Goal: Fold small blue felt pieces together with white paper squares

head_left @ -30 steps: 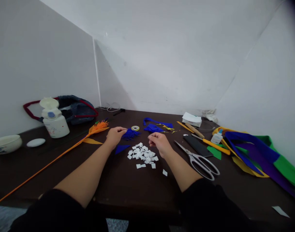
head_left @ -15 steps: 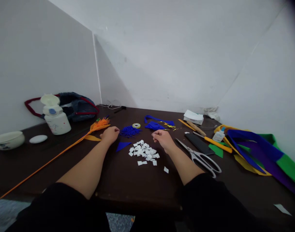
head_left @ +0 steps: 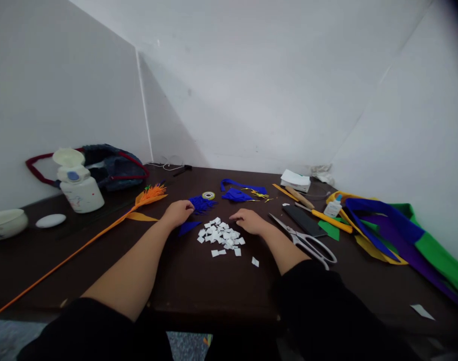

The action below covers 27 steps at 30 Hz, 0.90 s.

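My left hand is closed, its fingertips pressed together at the near left edge of a heap of blue paper shreds. Whatever lies between those fingertips is too small to make out. Partly behind its wrist lies a blue paper triangle. My right hand is low over the table with the index finger stretched out and the other fingers curled, nothing visible in it. That finger points left, just above the pile of small white paper squares. A single white square lies apart from the pile.
Grey scissors, a black slab, a yellow cutter and a glue bottle lie right. Coloured sheets cover the far right. An orange paper flower, white bottle and bowl stand left.
My left hand has moved right and slightly nearer, against the blue shreds. My right hand has lowered, its index finger now extended toward the white pile. The view has shifted a little.
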Each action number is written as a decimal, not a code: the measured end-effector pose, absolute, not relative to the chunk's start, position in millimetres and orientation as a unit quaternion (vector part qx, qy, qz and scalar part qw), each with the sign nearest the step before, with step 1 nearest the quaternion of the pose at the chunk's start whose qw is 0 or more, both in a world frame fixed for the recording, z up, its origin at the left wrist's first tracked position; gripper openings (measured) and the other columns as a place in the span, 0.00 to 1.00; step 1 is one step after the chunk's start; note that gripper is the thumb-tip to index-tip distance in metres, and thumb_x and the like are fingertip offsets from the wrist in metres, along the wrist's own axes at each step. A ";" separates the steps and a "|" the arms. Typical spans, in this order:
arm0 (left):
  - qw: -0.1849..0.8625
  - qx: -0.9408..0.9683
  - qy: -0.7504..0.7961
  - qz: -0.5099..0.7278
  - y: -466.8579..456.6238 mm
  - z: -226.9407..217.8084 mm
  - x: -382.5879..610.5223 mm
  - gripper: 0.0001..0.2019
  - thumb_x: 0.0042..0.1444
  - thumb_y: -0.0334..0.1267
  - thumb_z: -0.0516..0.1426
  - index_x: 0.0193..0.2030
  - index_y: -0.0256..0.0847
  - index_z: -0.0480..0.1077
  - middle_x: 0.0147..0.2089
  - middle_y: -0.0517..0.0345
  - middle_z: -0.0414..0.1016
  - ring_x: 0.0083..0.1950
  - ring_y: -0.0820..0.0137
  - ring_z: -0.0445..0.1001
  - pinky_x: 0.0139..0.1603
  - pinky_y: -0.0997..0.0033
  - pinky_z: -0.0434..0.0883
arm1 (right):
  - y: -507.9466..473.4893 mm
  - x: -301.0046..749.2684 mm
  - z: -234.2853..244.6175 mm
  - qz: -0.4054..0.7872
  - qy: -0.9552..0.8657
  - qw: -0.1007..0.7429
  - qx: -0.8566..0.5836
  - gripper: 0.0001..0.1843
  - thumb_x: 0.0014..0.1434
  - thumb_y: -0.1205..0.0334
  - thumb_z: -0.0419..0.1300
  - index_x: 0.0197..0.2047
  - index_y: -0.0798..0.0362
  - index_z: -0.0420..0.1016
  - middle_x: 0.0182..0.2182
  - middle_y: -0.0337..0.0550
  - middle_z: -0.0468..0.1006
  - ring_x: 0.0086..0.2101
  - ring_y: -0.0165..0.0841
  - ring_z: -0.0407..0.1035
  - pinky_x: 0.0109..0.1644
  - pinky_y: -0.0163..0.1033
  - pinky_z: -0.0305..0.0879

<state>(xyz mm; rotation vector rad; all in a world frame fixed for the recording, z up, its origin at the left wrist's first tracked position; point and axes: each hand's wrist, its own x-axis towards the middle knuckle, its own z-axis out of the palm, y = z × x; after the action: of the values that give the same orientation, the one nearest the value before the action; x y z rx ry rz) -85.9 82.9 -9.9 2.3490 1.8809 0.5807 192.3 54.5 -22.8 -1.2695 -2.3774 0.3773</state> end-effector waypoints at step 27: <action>0.311 0.760 0.495 0.283 55.3 1.2 -56.9 0.09 0.38 0.41 0.56 0.25 0.38 0.65 0.22 0.64 0.63 0.26 0.75 0.62 0.28 0.75 0.59 | 40.2 165.5 -20.3 0.072 -0.875 0.266 -0.398 0.10 0.48 0.67 0.57 0.36 0.52 0.74 0.30 0.41 0.70 0.33 0.28 0.63 0.41 0.35 0.58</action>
<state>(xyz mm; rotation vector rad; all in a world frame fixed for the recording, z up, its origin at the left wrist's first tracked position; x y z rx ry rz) -56.9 55.3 1.2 2.0059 1.3074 0.7478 165.5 40.2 -20.3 -1.0742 -2.3638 0.1935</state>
